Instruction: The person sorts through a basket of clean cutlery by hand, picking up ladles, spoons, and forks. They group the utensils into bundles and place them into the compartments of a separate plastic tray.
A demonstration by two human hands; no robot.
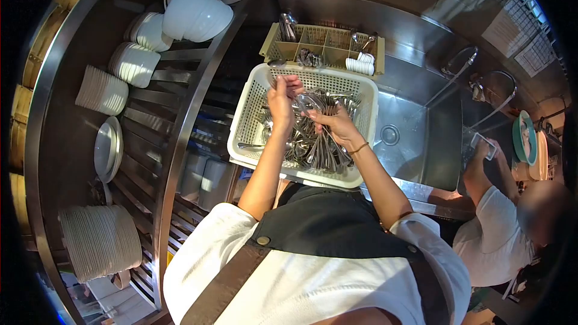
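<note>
A cream perforated basket (244, 126) holds a heap of metal cutlery (322, 147), many forks and spoons among it. Over the basket's left part, my left hand (282, 103) is closed around a spoon whose bowl points up towards the back rim. My right hand (338, 125) is over the right part of the heap, its thumb and fingers pinched on cutlery near the middle. Which pieces it grips is partly hidden. Behind the basket stands a beige divided rack (328, 37) with cutlery and small white dishes in its compartments.
On the left, a metal slatted shelf (180, 126) bears stacked white bowls (197, 17) and plates (101, 242). To the right are a steel sink (400, 117) and taps. A co-worker (494, 229) at far right holds something clear under running water, near a green basin (525, 138).
</note>
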